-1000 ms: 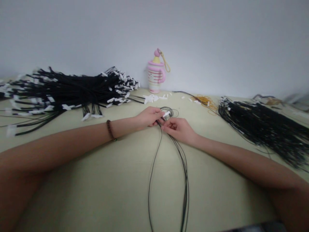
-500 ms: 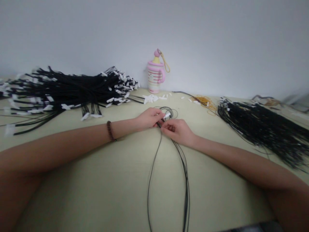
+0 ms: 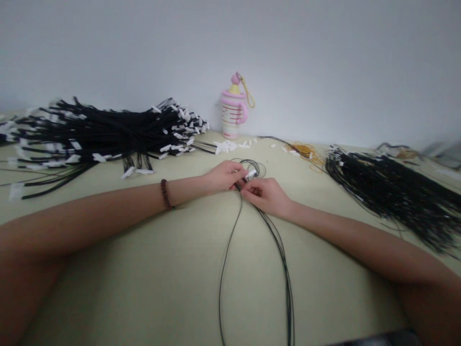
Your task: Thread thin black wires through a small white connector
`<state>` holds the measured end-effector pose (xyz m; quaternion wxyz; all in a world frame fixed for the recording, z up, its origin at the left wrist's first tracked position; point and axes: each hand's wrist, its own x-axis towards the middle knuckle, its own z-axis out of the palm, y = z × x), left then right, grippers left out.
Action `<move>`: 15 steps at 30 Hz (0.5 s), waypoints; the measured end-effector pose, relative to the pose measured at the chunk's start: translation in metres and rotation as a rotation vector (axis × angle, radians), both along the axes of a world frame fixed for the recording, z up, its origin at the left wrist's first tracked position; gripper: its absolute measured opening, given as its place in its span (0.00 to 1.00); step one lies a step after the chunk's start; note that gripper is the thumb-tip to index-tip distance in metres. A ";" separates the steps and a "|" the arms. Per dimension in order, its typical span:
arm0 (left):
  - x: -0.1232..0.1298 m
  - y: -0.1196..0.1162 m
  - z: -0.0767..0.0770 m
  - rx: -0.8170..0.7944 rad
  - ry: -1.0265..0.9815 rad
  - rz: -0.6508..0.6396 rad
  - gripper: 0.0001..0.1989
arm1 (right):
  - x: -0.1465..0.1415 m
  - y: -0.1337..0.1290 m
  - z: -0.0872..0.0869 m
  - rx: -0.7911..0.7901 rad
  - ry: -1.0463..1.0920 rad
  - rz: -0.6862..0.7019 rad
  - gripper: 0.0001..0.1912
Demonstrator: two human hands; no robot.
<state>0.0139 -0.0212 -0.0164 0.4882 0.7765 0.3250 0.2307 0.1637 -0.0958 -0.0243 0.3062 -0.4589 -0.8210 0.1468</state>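
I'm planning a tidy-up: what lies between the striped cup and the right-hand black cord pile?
In the head view: small white pieces, a dark cord and tangled yellow bands.

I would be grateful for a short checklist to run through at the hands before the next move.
1. Left hand closed on the black wires: ok, they pass through its fingers.
2. Right hand gripping securely: cannot tell; its fingertips are at the wires, but the contact is too small to make out.
3. White connector properly joined to the wires: cannot tell, too blurred.
4. Wires gathered together: not ok, a single strand runs apart to the left.
5. Striped cup out of the way: ok, upright by the wall beyond the hands.
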 end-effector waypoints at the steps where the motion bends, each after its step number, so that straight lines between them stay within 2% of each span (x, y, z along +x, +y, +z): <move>1: 0.000 0.000 0.000 0.001 0.003 -0.007 0.13 | 0.000 0.001 -0.001 -0.005 0.005 0.002 0.10; 11: -0.001 -0.002 0.002 -0.016 0.003 -0.020 0.12 | 0.001 0.003 -0.001 -0.065 -0.017 -0.020 0.11; 15: 0.001 -0.003 0.004 -0.017 0.007 0.016 0.11 | 0.001 0.006 -0.002 -0.126 0.069 -0.057 0.11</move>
